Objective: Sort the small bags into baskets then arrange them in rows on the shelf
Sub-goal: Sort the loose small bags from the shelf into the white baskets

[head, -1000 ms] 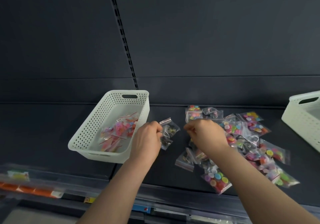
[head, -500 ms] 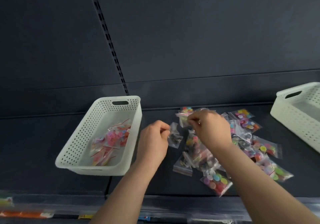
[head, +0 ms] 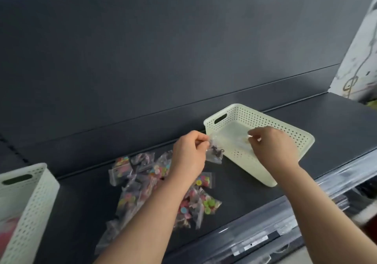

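A pile of small clear bags [head: 142, 174] with colourful buttons and dark pieces lies on the dark shelf [head: 336, 125] between two white perforated baskets. My left hand [head: 189, 157] pinches a small bag of dark pieces [head: 215, 154], which hangs against the near-left corner of the right basket [head: 285, 127]. My right hand [head: 273, 147] hovers over that basket's inside with curled fingers, pinching what looks like a small clear bag, blurred. The left basket [head: 30, 202] stands at the left edge with pink contents showing at its bottom.
The shelf's dark back panel rises behind the baskets. A clear price rail [head: 346, 174] runs along the shelf's front edge. A pale patterned wall [head: 359, 60] shows past the shelf's right end.
The view has swung right, so the right basket now sits under my hands. Both hands moved from the pile to that basket, the left carrying the bag of dark pieces.
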### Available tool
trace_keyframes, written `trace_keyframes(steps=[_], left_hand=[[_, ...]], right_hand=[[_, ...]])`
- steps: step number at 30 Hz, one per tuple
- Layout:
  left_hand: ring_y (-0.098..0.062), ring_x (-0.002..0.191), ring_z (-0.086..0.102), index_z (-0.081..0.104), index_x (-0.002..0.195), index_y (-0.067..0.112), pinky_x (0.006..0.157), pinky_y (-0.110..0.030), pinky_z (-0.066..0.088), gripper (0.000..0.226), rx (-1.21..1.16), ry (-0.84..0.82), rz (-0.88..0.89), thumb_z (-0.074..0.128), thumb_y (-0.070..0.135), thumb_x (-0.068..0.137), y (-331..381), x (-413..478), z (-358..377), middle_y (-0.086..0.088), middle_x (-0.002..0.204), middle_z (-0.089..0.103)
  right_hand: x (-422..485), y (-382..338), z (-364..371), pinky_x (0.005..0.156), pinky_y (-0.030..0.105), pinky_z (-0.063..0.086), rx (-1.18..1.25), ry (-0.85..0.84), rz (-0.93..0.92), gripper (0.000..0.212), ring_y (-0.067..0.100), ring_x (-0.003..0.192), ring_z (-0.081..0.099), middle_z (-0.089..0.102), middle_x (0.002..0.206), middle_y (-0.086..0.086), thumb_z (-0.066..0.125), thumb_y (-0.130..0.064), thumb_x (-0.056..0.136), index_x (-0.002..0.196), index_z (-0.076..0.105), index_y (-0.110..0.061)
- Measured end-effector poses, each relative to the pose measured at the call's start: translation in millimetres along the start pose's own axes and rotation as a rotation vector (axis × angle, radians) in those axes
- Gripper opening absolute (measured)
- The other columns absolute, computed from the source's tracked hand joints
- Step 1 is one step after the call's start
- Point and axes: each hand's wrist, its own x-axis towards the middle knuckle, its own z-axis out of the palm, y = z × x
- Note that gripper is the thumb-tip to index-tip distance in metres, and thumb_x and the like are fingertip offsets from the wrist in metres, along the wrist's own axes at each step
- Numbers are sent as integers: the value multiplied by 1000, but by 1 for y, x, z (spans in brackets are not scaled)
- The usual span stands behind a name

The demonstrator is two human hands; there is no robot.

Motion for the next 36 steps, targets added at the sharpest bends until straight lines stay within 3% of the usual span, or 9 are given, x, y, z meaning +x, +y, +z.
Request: trace_keyframes(steps=[9, 12, 15, 21, 26, 29, 32, 34, 36], left_hand=[[-13, 89, 63, 71, 97, 14, 80, -26, 50, 16, 12, 18, -44, 56, 9, 93, 40, 58, 79, 5, 93, 68], [-14, 95, 63, 70, 103, 15, 81, -25, 51, 20, 59, -9, -67, 54, 8, 94, 38, 66, 90, 3, 103, 69], [-12, 95, 63, 71, 101, 17, 84, -26, 51, 19, 57, 37, -55, 55, 9, 94, 30, 63, 80, 5, 99, 70], [-7, 81, 64, 72, 91, 20, 76, -25, 54, 16, 97, 29, -153, 61, 8, 91, -15, 33, 27, 12, 84, 66], [-6, 75, 64, 66, 78, 28, 76, -25, 53, 21, 211, -7, -201, 71, 9, 86, -63, -2, -19, 11, 77, 67], [-8, 75, 65, 64, 74, 34, 76, -30, 56, 26, 233, -45, -261, 74, 12, 82, -79, -25, -42, 13, 77, 68], [0, 72, 62, 66, 76, 37, 76, -32, 56, 20, 278, -145, -282, 80, 23, 78, -77, -46, -56, 17, 76, 67], [4, 74, 60, 68, 84, 37, 70, -25, 52, 16, 325, -281, -263, 82, 37, 74, -64, -59, -55, 19, 79, 66], [5, 76, 57, 67, 92, 37, 64, -20, 43, 31, 404, -367, -216, 80, 54, 69, -50, -69, -43, 21, 82, 64]], right_hand=[[7, 51, 4, 63, 24, 44, -15, -148, 19, 28, 11, 97, 61, 68, 109, -15, 47, -23, 93, 111, 67, -33], [10, 54, 5, 62, 23, 42, -15, -154, 42, 28, 11, 94, 62, 68, 107, -15, 47, -27, 93, 113, 65, -36], [9, 50, 5, 64, 25, 47, -18, -117, 23, 28, 13, 92, 63, 69, 103, -15, 47, -27, 93, 113, 65, -36], [-1, 2, 9, 67, 26, 42, 51, -109, -233, 25, 16, 98, 61, 67, 108, -13, 50, -29, 93, 111, 66, -35], [-24, -41, 26, 62, 29, 39, 77, -35, -451, 14, 25, 81, 61, 70, 82, -6, 67, -19, 83, 90, 74, -28], [-36, -54, 39, 65, 29, 42, 91, -113, -487, 17, 21, 83, 61, 70, 87, -8, 62, -20, 85, 93, 73, -31], [-47, -57, 49, 64, 27, 48, 84, -258, -465, 20, 17, 84, 63, 69, 93, -10, 55, -24, 89, 98, 70, -34], [-54, -58, 53, 63, 27, 49, 56, -320, -435, 20, 16, 84, 63, 69, 93, -10, 55, -25, 88, 98, 69, -35], [-59, -58, 57, 65, 27, 48, 40, -352, -400, 20, 17, 89, 63, 69, 96, -11, 56, -27, 88, 98, 69, -37]])
